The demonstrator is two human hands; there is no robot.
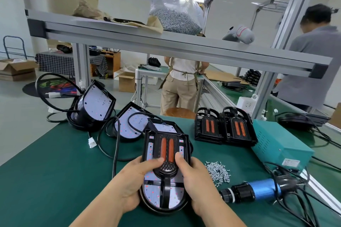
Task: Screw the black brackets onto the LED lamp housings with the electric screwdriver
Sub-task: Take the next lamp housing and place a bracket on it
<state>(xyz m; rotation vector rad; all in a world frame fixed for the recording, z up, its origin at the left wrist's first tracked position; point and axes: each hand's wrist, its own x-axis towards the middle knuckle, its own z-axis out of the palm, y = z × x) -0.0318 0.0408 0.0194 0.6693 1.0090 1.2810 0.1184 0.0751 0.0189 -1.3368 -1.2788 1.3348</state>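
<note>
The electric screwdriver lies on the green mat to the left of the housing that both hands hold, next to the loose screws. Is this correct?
No. In the head view the electric screwdriver lies on the green mat to the right of the housing, not the left. It is next to the loose screws, and the left hand and right hand hold the housing.

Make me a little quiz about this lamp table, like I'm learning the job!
1. True or false: the left hand holds the electric screwdriver.
2. What lies in a pile beside the screwdriver? A) screws B) batteries C) coins
3. Fill in: the left hand and the right hand grip one lamp housing with a black ____ on it.
Key: 1 false, it lies on the green mat; 2 A; 3 bracket.
</note>
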